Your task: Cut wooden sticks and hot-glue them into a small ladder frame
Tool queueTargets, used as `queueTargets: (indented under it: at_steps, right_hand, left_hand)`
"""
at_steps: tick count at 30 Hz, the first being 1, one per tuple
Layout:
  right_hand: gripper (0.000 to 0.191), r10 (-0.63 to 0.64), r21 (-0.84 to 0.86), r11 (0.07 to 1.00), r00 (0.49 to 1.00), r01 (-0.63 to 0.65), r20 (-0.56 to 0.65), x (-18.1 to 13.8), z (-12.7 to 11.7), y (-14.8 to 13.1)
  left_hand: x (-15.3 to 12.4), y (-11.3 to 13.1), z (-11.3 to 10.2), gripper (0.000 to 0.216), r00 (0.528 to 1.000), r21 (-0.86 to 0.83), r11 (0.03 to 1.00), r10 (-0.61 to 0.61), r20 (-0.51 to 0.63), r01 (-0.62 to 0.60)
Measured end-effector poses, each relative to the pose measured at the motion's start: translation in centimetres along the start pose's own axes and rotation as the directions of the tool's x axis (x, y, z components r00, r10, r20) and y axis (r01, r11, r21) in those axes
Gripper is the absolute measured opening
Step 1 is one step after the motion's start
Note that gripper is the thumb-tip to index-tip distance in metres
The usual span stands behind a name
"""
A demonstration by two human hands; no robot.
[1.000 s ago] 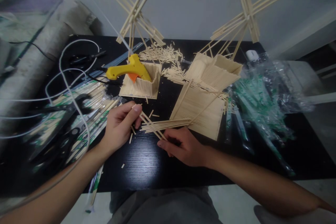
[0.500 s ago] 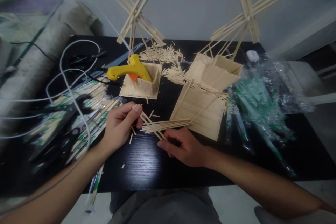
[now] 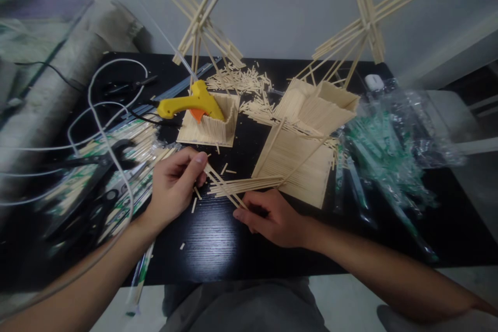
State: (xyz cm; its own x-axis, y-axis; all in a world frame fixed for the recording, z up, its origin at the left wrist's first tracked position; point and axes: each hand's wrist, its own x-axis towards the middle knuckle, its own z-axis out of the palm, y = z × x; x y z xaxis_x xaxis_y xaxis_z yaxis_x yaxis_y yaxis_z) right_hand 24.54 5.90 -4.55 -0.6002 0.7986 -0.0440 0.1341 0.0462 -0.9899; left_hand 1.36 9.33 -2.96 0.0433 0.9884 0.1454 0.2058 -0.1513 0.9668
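The person's left hand (image 3: 177,181) pinches the upper end of a few thin wooden sticks (image 3: 223,185) between thumb and fingers, while the right hand (image 3: 274,218) grips their lower end. The hands are apart from each other, each clamped on these sticks, which slant between them over the near-middle part of the black tabletop (image 3: 252,254). Just beyond the right hand, a loose bundle of sticks (image 3: 252,183) points toward a flat stick panel (image 3: 307,171) and overlaps its near left corner — the held sticks cross in front of the bundle's left end.

Toward the far edge of the tabletop, left of the middle, a yellow glue gun (image 3: 182,104) rests with its front part in a small stick box (image 3: 221,129). Short cut pieces (image 3: 245,80) are heaped to the right of that box, and a larger stick structure (image 3: 319,106) stands beyond the panel. Crossed stick blades (image 3: 200,18) rise near the far left corner; a second crossed set (image 3: 368,23) rises near the far right one.

Along the left edge lie packets of sticks (image 3: 143,148), with black-handled tools (image 3: 101,202) and a looping white cable (image 3: 99,129) over them. Crumpled clear-and-green wrappers (image 3: 389,145) spread along the right edge — a small white object (image 3: 374,82) sits beside them at the far right corner.
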Motion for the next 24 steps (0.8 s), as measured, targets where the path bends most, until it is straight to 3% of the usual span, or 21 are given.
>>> queueTargets:
  at_steps: [8,18,24]
  right_hand:
    - [0.04,0.003,-0.001,1.0,1.0,-0.003,-0.004,0.1,0.0,0.0]
    - [0.04,0.019,0.015,1.0,1.0,-0.018,-0.007,0.0,0.1,0.1]
    - [0.042,0.014,0.006,1.0,1.0,-0.014,-0.01,0.0,0.1,0.0]
  left_hand:
    - [0.1,-0.2,-0.1,0.038,1.0,0.037,0.999,0.0,-0.003,0.0]
    - [0.1,-1.4,-0.1,0.047,0.992,-0.168,0.986,0.012,0.128,0.01]
    - [0.1,-0.7,0.1,0.042,0.997,-0.05,0.998,-0.033,0.064,0.036]
